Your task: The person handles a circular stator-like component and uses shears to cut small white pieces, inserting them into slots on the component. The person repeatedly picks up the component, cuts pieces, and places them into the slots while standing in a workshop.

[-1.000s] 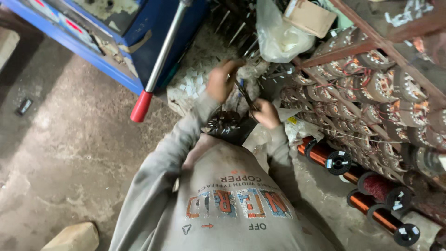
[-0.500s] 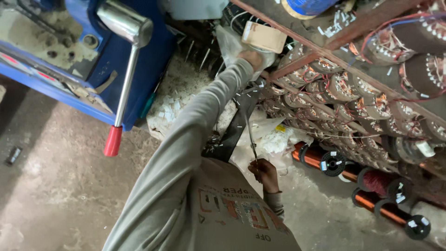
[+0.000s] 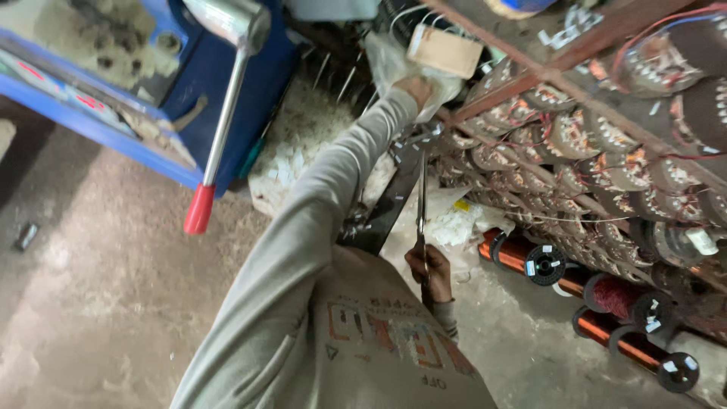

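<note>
1. A clear plastic bag, far and high by the rack, is gripped by the left hand.
2. Near the chest, long scissors are held upright in the closed right hand.
3. Copper wire spools are seen at right.

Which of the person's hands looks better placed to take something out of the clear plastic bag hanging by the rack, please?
Probably the left hand: it is stretched up and already on the plastic bag. The right hand sits low by the chest, holding scissors.
</note>
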